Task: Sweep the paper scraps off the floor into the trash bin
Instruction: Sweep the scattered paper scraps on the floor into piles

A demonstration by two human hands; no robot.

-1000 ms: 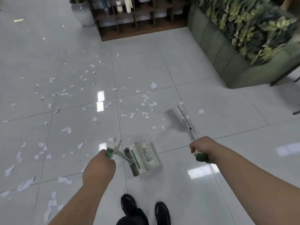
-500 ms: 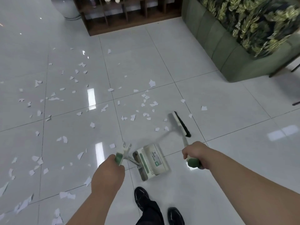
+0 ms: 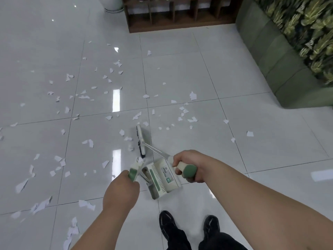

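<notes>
White paper scraps lie scattered over the glossy grey tile floor, mostly left and ahead of me. My left hand grips the green-and-cream handle of a dustpan, which rests on the floor just in front of my feet. My right hand grips the green end of a broom handle. The broom head touches the floor just beyond the dustpan, with a few scraps beside it. No trash bin is in view.
A green sofa with a leaf-print cushion fills the upper right. A dark wooden shelf stands at the back, a white vase base left of it. My black shoes are at the bottom.
The broom head has swung from the right side leftward across the floor to just beyond the dustpan. My right hand has moved closer to the dustpan. The view has shifted.
</notes>
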